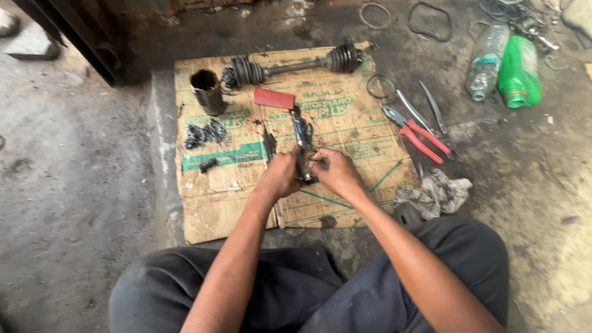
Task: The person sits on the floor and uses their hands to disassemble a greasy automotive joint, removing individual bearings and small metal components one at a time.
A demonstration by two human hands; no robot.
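My left hand (280, 176) and my right hand (336, 172) both grip a greasy metal joint piece (303, 161) with a short shaft sticking up away from me, held just above a flattened cardboard sheet (345, 117). Farther back on the cardboard lie a drive axle with two rubber boots (290, 66), a dark open metal cup (207, 90) and a red flat piece (274, 98). Clumps of black grease (205, 133) sit to the left.
Red-handled pliers (419, 135) and other pliers lie right of the cardboard, beside a dirty rag (435, 194). A green bottle (519, 72) and a clear bottle (487, 61) lie at the back right. Rubber rings and clamps are scattered on the oily concrete floor.
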